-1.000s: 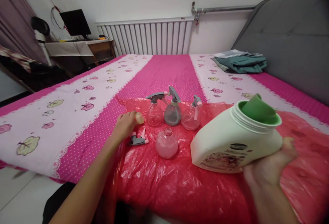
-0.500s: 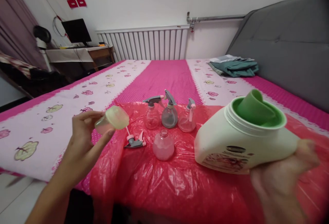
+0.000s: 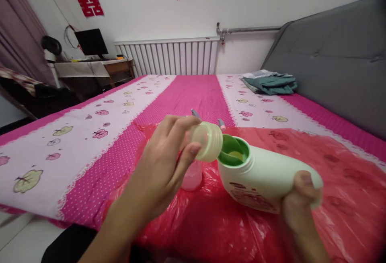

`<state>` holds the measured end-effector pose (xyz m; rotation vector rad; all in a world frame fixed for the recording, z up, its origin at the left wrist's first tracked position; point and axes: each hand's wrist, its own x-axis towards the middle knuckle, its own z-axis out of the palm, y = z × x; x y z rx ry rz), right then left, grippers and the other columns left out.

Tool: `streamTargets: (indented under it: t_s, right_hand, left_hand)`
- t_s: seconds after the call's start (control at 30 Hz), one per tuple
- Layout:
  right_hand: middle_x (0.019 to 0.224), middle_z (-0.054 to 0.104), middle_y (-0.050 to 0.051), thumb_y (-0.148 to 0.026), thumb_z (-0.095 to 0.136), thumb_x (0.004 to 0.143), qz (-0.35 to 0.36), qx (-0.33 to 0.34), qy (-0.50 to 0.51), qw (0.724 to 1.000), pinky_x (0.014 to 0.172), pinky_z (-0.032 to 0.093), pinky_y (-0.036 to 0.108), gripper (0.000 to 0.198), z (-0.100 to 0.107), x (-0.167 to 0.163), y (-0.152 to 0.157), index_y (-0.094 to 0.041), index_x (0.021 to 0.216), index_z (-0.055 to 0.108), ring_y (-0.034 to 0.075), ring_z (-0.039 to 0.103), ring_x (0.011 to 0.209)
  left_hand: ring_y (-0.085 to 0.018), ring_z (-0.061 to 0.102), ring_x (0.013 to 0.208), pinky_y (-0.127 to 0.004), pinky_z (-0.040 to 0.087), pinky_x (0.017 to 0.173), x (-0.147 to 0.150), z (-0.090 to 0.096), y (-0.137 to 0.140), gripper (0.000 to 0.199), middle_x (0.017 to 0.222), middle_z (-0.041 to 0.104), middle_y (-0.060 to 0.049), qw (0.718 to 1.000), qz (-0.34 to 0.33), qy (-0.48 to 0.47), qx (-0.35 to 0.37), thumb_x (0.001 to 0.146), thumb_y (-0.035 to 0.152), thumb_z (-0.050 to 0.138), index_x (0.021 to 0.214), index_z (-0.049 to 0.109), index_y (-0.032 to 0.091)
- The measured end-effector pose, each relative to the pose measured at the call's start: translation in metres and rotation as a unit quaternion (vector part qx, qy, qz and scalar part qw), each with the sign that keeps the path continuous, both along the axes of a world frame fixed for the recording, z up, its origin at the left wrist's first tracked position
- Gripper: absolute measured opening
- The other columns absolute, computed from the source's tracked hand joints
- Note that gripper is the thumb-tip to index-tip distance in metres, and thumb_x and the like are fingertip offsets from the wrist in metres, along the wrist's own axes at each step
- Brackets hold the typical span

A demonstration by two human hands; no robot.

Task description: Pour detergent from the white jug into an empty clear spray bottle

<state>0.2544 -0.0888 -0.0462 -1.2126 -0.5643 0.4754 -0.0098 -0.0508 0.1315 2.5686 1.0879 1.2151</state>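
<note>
We hold a pale green threaded cap (image 3: 206, 141) in our left hand (image 3: 164, 162), the thumb and fingers pinched around its closed end, so that its open, ribbed rim points toward 3 o'clock and sits right against the mouth of the white detergent bottle (image 3: 265, 176). Our right hand (image 3: 297, 202) grips that bottle from below at its base, fingers curled tight around the body, and the bottle lies tilted with its neck toward 9 o'clock. Inside the neck we see a green pouring spout (image 3: 233, 153). The cap and the bottle mouth meet near the middle of the view, above a crinkled red plastic sheet (image 3: 331, 174) spread over the pink bedsheet (image 3: 187, 94). Just below the cap, partly hidden by our left hand, stands a small clear pink bottle (image 3: 191, 176) on the plastic. At 12 o'clock from the cap, the grey tops of two spray triggers (image 3: 196, 114) peek over our fingers; their bottles are hidden. Farther off toward 1 o'clock, folded teal clothes (image 3: 269, 84) lie on the bed beside the grey headboard (image 3: 331, 54), and a white radiator (image 3: 171, 58) lines the wall at 12 o'clock.
</note>
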Motion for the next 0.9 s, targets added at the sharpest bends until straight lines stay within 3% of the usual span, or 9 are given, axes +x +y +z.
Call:
streamTargets:
  t_s: [0.17,0.3,0.5,0.57,0.67,0.77,0.83,0.9]
  right_hand:
    - [0.105,0.059,0.009,-0.073,0.054,0.105,-0.005,0.017,-0.017,1.0,0.077,0.054,0.021,0.067,0.008,-0.005,0.001,-0.008,0.12,0.06,0.011,0.058,0.091]
    - [0.104,0.058,0.008,-0.067,0.06,0.104,-0.031,0.001,-0.017,0.999,0.076,0.054,0.02,0.061,0.011,-0.014,-0.006,-0.008,0.12,0.059,0.01,0.057,0.09]
    - [0.107,0.061,0.01,-0.081,0.049,0.103,0.013,-0.024,0.02,0.999,0.086,0.06,0.029,0.077,0.008,-0.019,-0.008,-0.008,0.127,0.06,0.011,0.061,0.09]
    - [0.109,0.061,0.011,-0.081,0.05,0.102,0.02,-0.017,0.023,0.999,0.087,0.061,0.029,0.078,0.006,-0.016,-0.006,-0.009,0.129,0.06,0.012,0.061,0.091]
    - [0.112,0.06,0.011,-0.078,0.053,0.103,0.021,0.013,0.014,1.0,0.085,0.06,0.028,0.076,0.002,-0.013,-0.005,-0.009,0.132,0.059,0.011,0.06,0.092]
    - [0.114,0.059,0.011,-0.074,0.057,0.102,0.035,0.043,0.005,0.998,0.085,0.059,0.027,0.071,-0.002,-0.012,-0.006,-0.01,0.133,0.058,0.012,0.059,0.095]
    - [0.113,0.059,0.011,-0.077,0.056,0.101,0.06,0.055,0.008,0.997,0.087,0.059,0.028,0.074,-0.005,-0.011,-0.009,-0.01,0.131,0.059,0.013,0.059,0.097]
    - [0.113,0.059,0.012,-0.081,0.052,0.101,0.091,0.061,0.015,0.994,0.09,0.058,0.03,0.077,-0.004,-0.009,-0.011,-0.009,0.13,0.06,0.014,0.059,0.101]
  left_hand:
    - [-0.022,0.067,0.107,-0.035,0.052,0.085,0.016,0.006,0.0,0.032,0.125,0.066,-0.004,0.999,-0.011,0.039,0.009,0.117,0.047,0.04,0.136,0.055,0.027]
    - [-0.024,0.066,0.098,-0.037,0.05,0.08,0.032,0.012,-0.003,0.039,0.116,0.068,-0.005,0.997,-0.016,0.053,0.056,0.116,0.047,0.043,0.145,0.048,0.022]
    - [-0.024,0.062,0.081,-0.036,0.045,0.065,0.052,0.01,-0.003,0.035,0.098,0.063,-0.005,0.99,-0.023,0.118,0.073,0.113,0.05,0.047,0.113,0.062,0.018]
    - [-0.023,0.063,0.088,-0.036,0.05,0.071,0.049,0.01,-0.002,0.03,0.103,0.063,-0.005,0.993,-0.053,0.101,0.035,0.113,0.045,0.05,0.122,0.061,0.018]
    - [-0.021,0.063,0.113,-0.035,0.055,0.095,0.04,0.014,-0.001,0.023,0.122,0.063,-0.005,0.983,-0.157,0.084,-0.053,0.11,0.021,0.053,0.132,0.058,0.025]
    - [-0.021,0.062,0.125,-0.034,0.055,0.103,0.042,0.01,-0.005,0.036,0.129,0.064,-0.004,0.96,-0.242,0.001,-0.142,0.095,0.007,0.064,0.124,0.061,0.028]
    - [-0.022,0.068,0.113,-0.033,0.059,0.096,0.055,-0.003,-0.012,0.041,0.117,0.068,-0.002,0.944,-0.25,-0.132,-0.17,0.084,0.011,0.08,0.117,0.062,0.028]
    - [-0.016,0.071,0.083,-0.033,0.06,0.087,0.072,-0.021,-0.021,0.029,0.087,0.069,0.004,0.909,-0.253,-0.29,-0.159,0.088,0.017,0.082,0.107,0.064,0.029]
